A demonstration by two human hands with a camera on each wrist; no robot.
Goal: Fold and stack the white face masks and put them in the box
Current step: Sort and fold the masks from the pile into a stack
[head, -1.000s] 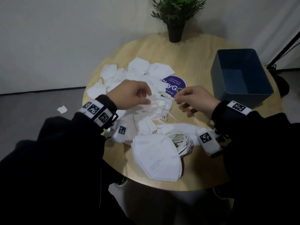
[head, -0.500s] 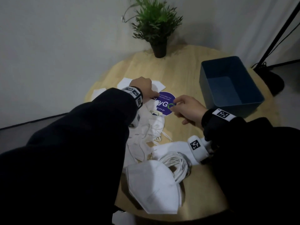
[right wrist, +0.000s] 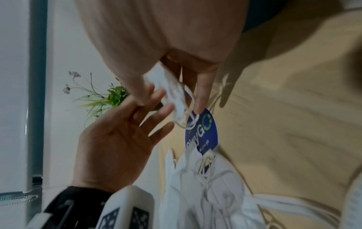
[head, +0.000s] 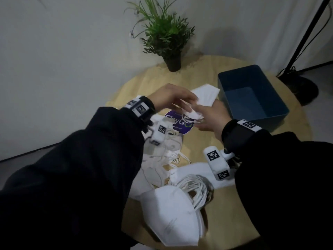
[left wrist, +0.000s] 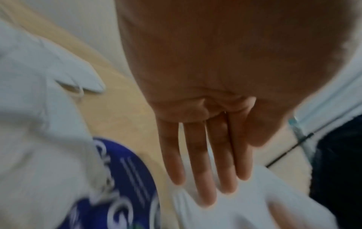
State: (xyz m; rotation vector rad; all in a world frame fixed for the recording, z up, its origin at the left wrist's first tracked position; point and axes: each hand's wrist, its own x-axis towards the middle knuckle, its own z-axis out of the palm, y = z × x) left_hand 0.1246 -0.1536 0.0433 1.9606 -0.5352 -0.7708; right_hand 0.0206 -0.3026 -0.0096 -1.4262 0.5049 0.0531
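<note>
A: From your head camera, your right hand (head: 210, 114) sits just left of the blue box (head: 252, 98) at centre right of the frame, with a white mask (head: 205, 95) held against it. Your left hand (head: 171, 98) reaches in from the left and meets it there.

B: Your right wrist camera shows more. Your right thumb and fingers (right wrist: 201, 86) pinch the bunched edge of that mask (right wrist: 172, 91), its ear loops dangling over the purple round sticker (right wrist: 205, 131). Your left hand (right wrist: 117, 147) comes up from the lower left with its fingers spread and straight, fingertips touching the mask.

A: Your left wrist camera agrees: the four fingers (left wrist: 199, 162) lie straight and together, tips resting on white cloth at the lower right of the frame. That picture is blurred, so I cannot tell you more.

B: Only the head view shows your folded stack (head: 173, 219), low in the frame near the table's front edge, with a coil of ear loops (head: 196, 190) beside it. The loose masks (head: 158, 159) lie at centre left, partly under your left sleeve.

A: The blue box has nothing showing inside it.

B: The table (head: 225, 222) is round, pale wood. A potted plant (head: 165, 37) stands at its far edge against a plain light wall. A dark stand (head: 306, 42) leans at the upper right.
</note>
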